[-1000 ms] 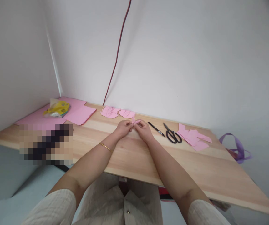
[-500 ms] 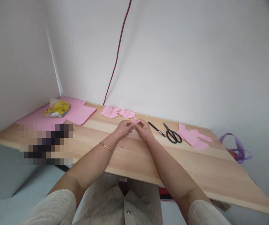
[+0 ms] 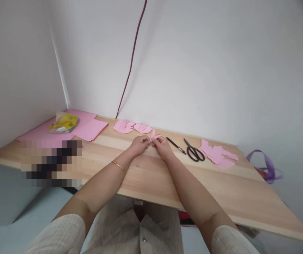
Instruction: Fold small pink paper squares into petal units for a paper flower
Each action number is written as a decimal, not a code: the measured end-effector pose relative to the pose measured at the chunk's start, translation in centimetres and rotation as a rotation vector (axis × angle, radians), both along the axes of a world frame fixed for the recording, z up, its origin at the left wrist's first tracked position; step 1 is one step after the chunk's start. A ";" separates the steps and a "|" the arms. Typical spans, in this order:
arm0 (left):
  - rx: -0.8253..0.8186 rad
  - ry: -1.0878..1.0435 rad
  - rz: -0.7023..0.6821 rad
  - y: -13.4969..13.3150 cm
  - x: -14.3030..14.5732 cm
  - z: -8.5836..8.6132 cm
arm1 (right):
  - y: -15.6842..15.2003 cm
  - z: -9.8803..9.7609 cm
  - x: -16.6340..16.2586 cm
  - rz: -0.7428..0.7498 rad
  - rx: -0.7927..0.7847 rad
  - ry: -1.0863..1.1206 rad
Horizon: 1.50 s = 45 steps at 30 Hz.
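Note:
A small piece of folded pink paper point(image 3: 153, 134) is pinched between my two hands over the middle of the wooden table. My left hand point(image 3: 140, 144) is closed, its thumb and fingertips on the paper's left side. On the other side, my right hand point(image 3: 162, 146) grips it the same way. The fingertips hide part of the paper. Just beyond them lie pink cut-paper shapes with jagged edges point(image 3: 123, 126). To the right of my right hand are a black pen point(image 3: 176, 145) and black-handled scissors point(image 3: 193, 151).
Pink paper scraps point(image 3: 217, 155) lie right of the scissors. At the far left, a yellow packet point(image 3: 64, 122) rests on pink sheets point(image 3: 92, 129). A purple ribbon-like loop point(image 3: 269, 167) hangs by the table's right edge. A dark red cable point(image 3: 133, 56) runs down the wall.
The folded pink paper has shifted slightly between my fingers, and its upright tip now leans more to the right. Both hands keep nearly the same place.

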<state>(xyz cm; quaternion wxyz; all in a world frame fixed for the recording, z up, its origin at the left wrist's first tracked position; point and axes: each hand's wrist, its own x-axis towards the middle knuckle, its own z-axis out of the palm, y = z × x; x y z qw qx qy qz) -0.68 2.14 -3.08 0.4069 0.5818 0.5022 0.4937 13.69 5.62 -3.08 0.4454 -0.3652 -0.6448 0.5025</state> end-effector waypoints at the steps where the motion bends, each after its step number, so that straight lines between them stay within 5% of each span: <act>1: 0.010 0.016 -0.006 0.0 -0.1 0.1 | 0.0 -0.1 0.0 0.005 -0.011 0.012; 20: 0.045 0.193 0.008 0.4 0.1 -0.7 | 0.2 -0.4 0.1 0.051 0.017 0.043; 33: 0.092 0.281 0.009 -0.2 0.2 0.4 | 0.2 -0.5 0.1 0.038 0.046 0.029; 45: 0.012 0.107 0.052 -0.3 0.4 0.2 | 0.1 -0.4 0.0 0.029 0.016 0.016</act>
